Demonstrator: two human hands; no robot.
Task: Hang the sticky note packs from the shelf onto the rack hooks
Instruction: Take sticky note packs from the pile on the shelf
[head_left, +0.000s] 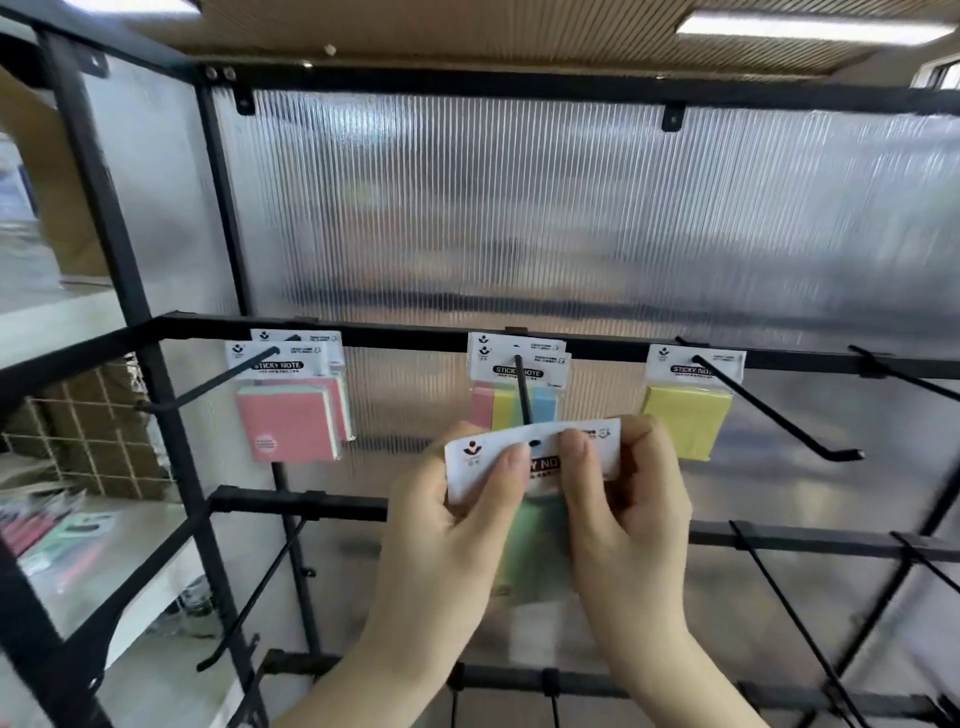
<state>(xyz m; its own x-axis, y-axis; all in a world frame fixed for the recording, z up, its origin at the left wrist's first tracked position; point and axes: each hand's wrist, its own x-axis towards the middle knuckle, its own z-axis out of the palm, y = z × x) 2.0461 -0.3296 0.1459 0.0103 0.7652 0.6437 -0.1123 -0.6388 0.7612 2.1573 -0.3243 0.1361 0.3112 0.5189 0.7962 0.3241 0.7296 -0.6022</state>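
Both hands hold one sticky note pack (540, 452) by its white header card, just below the tip of the middle hook (522, 387). My left hand (457, 525) pinches the card's left part, my right hand (628, 514) its right part. The card's hang hole sits at the hook's tip. The pack's green body hangs down between my palms. Behind it, multicoloured packs (519, 400) hang on the same hook. Pink packs (291, 415) hang on the left hook and a yellow pack (685, 415) on the right hook.
The black metal rack (415, 338) has ribbed translucent back panels. Bare hooks (904, 379) stick out at the far right, and more bare hooks (779, 608) on the lower bar. A white shelf (67, 530) with blurred packaged goods is at the left.
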